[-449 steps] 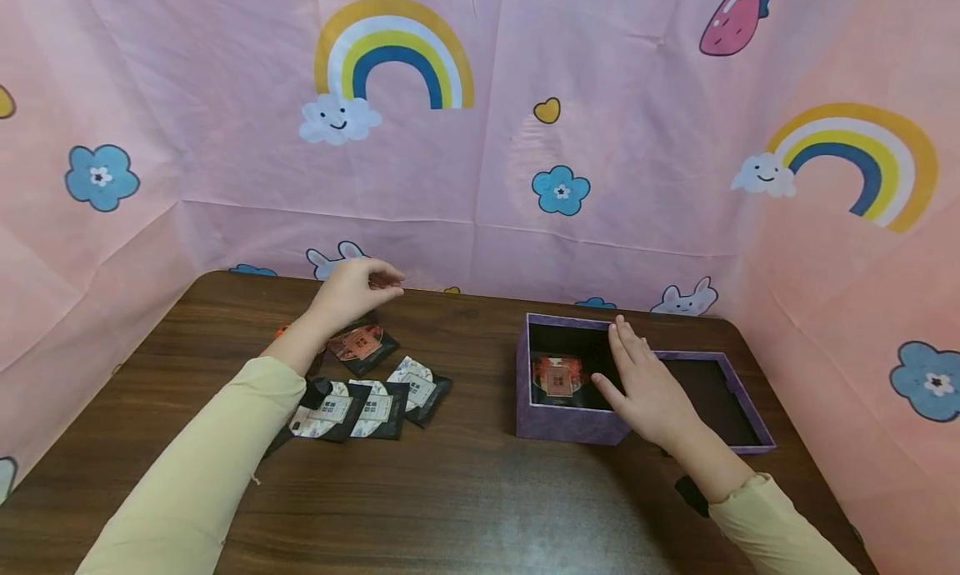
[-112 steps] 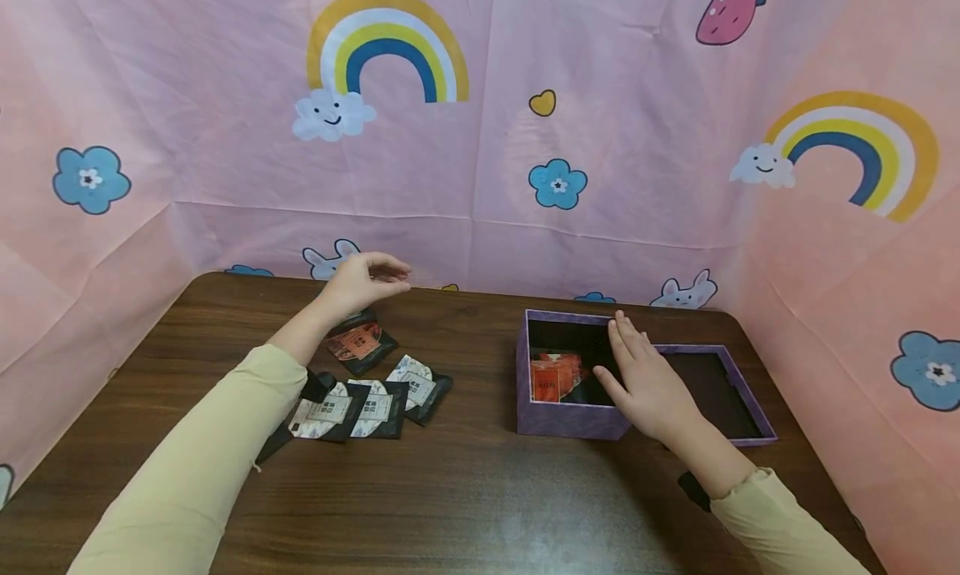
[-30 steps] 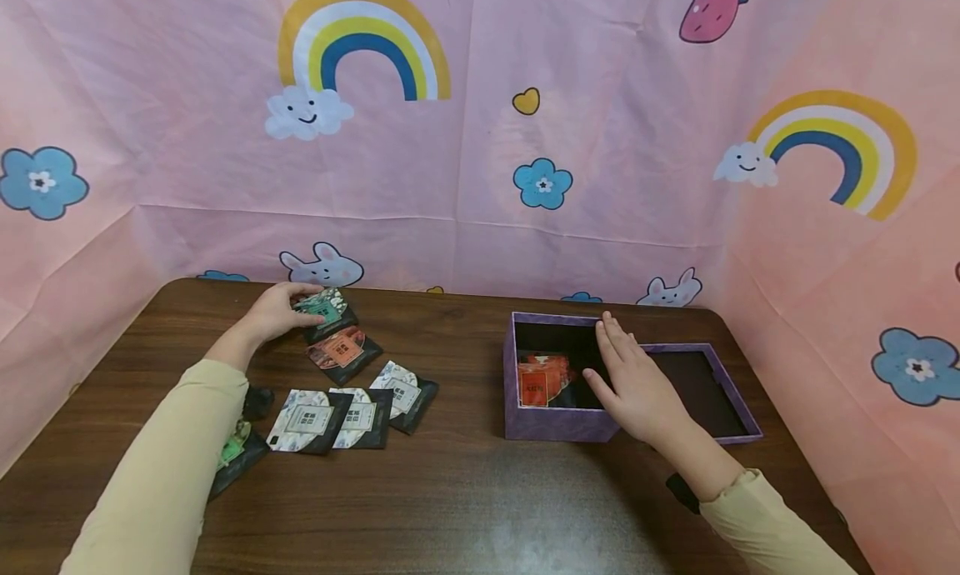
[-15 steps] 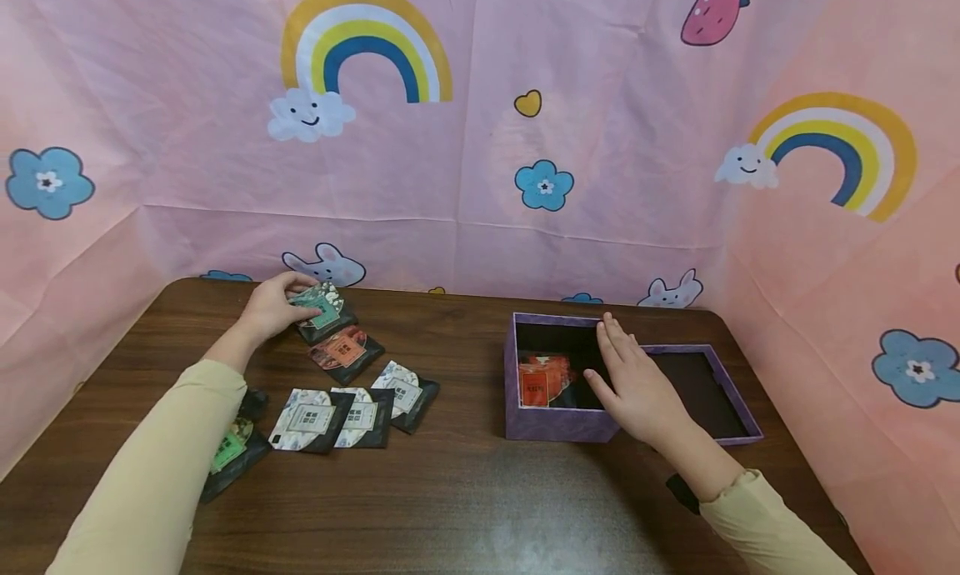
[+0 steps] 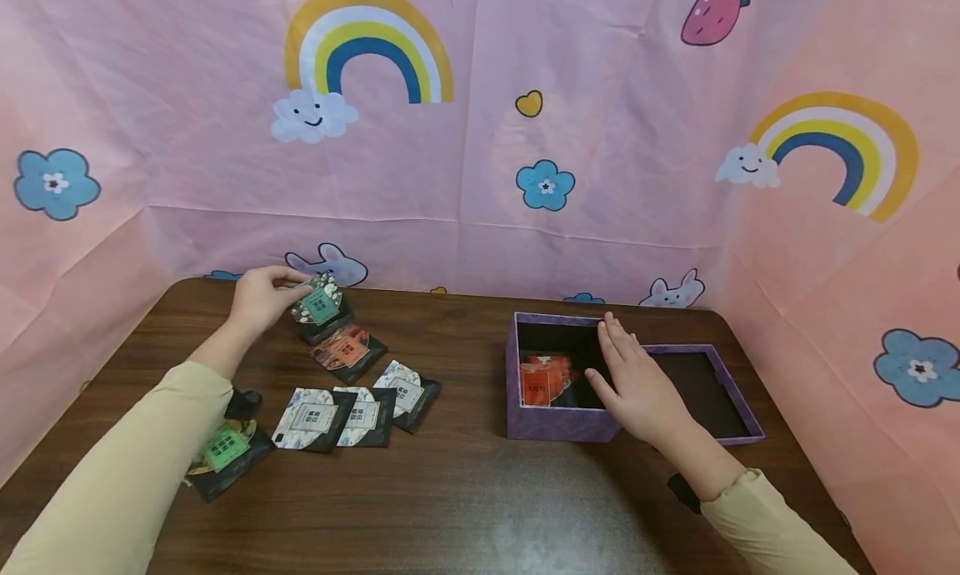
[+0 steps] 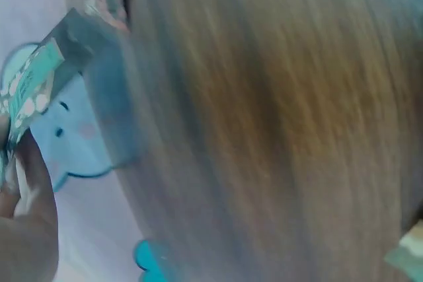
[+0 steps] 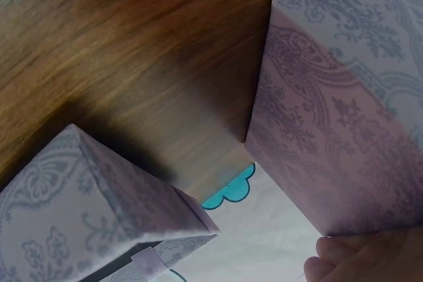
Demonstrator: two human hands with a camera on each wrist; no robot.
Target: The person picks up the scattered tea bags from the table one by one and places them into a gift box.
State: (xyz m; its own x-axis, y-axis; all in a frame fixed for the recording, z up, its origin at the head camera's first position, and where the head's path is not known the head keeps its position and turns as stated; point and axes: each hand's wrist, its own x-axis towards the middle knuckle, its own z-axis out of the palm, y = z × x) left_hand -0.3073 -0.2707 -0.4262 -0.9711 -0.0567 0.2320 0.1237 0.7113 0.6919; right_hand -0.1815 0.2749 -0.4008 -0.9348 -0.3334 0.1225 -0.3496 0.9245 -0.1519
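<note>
My left hand (image 5: 258, 300) pinches the left edge of a small sachet with a teal label (image 5: 321, 304), tilted up at the table's back left. The left wrist view shows that sachet (image 6: 36, 74) between thumb and fingers, somewhat blurred. Just in front of it lies a red-labelled sachet (image 5: 348, 348). My right hand (image 5: 641, 383), fingers straight, rests on the right wall of a purple lidless box (image 5: 562, 425). Inside the box, red sachets (image 5: 543, 381) stand at the left; my hand hides part of the interior. The right wrist view shows fingertips (image 7: 357, 259) against the patterned box (image 7: 330, 110).
Several white-labelled sachets (image 5: 310, 419) overlap on the table's left half. A green-labelled sachet (image 5: 227, 450) lies partly under the left sleeve. The box's lid (image 5: 708, 396) lies hollow side up, right of the box. Patterned pink cloth (image 5: 480, 158) hangs behind the table.
A red sachet with a brighter label has appeared in the box since the earliest frame. My left hand has gripped the teal-labelled sachet and raised its edge. The right hand stays on the box.
</note>
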